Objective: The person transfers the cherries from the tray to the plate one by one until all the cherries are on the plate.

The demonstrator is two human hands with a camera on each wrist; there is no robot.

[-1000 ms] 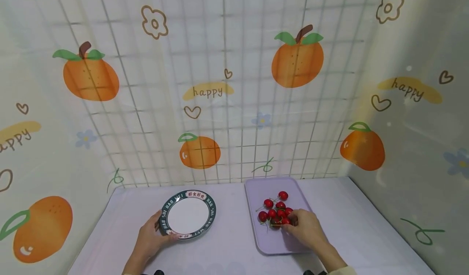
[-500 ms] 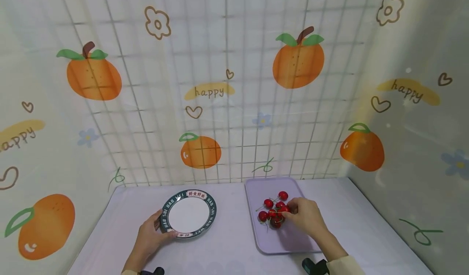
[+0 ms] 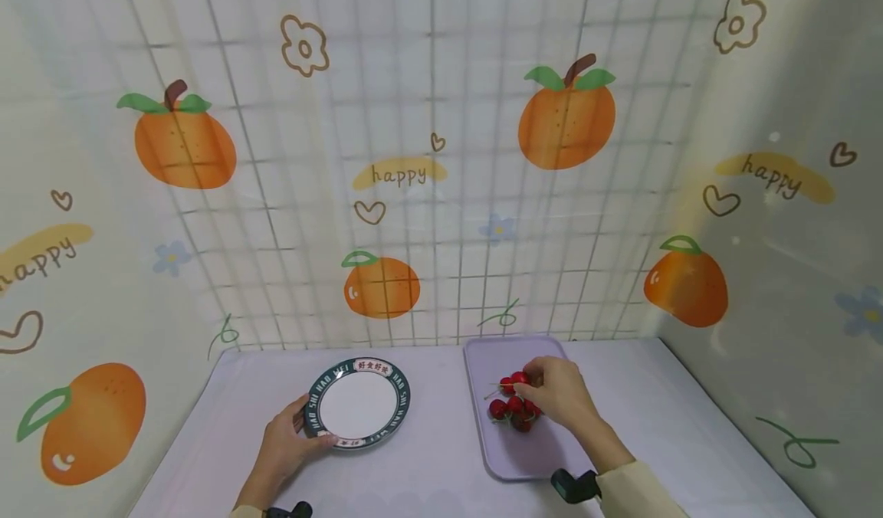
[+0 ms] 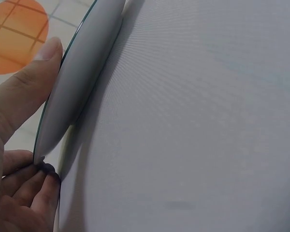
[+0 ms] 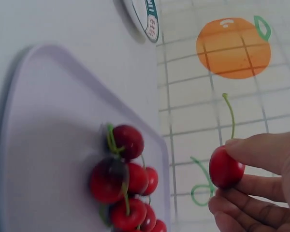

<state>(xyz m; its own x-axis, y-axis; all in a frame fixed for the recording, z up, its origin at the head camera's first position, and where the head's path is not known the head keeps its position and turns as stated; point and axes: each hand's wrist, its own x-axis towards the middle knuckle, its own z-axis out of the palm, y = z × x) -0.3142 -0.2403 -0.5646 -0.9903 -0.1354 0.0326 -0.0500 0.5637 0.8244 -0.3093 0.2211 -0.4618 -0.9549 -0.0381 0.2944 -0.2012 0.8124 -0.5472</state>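
In the right wrist view, a red cherry point(image 5: 226, 166) with a green stem is pinched between the thumb and fingers of my right hand point(image 3: 560, 395), raised over a lilac tray point(image 3: 507, 460). Several other cherries point(image 3: 498, 409) with green stems lie clustered on that tray, partly covered by the hand in the head view. My left hand point(image 3: 286, 443) grips the near left edge of a round white plate point(image 3: 358, 404) with a dark green lettered rim. Its thumb lies on the rim, with the fingers curled at the side and partly hidden.
Plate and tray stand apart on a white table point(image 3: 434, 457). Behind the table hangs a pale curtain point(image 3: 469, 273) printed with oranges, over a wire grid. More printed sheeting closes in both sides. Each wrist wears a dark camera mount point(image 3: 576, 487).
My right hand has picked a cherry from the pile's right side and lifted it, moving up and left over the tray. The left hand keeps its hold on the plate.
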